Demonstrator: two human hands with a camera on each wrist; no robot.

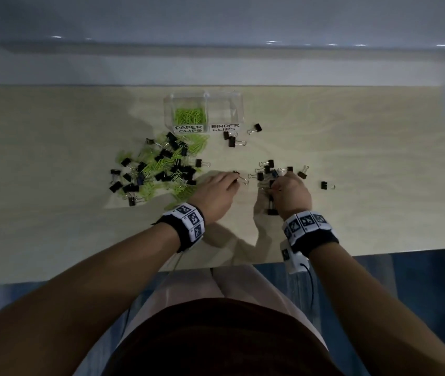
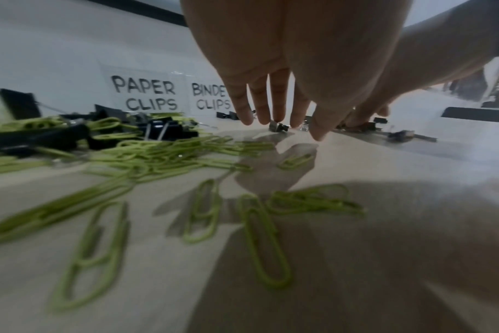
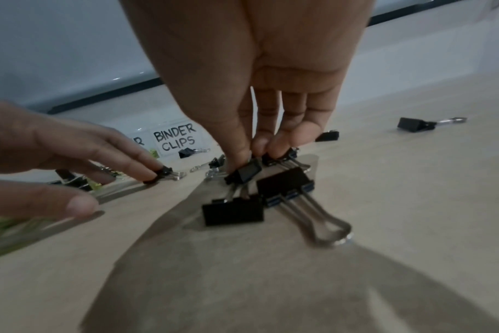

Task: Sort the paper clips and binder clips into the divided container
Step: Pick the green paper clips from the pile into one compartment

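Observation:
A clear divided container (image 1: 239, 104) stands at the table's far middle; its "PAPER CLIPS" half (image 1: 188, 115) holds green paper clips, and I see nothing in the "BINDER CLIPS" half (image 1: 225, 111). A mixed pile (image 1: 159, 169) of green paper clips and black binder clips lies to the left. My left hand (image 1: 232, 183) has straight fingers, one fingertip pressing on a small binder clip (image 3: 164, 173), thumb apart. My right hand (image 3: 254, 155) pinches a black binder clip (image 3: 247, 172) among a loose cluster (image 1: 267, 169) of binder clips.
Two more binder clips (image 3: 232, 213) (image 3: 285, 187) lie just under my right wrist. One clip (image 1: 326, 185) sits alone to the right, and three clips (image 1: 232, 139) lie by the container's front. Green paper clips (image 2: 259, 238) are scattered below my left wrist. The table's front edge (image 1: 243, 263) is close.

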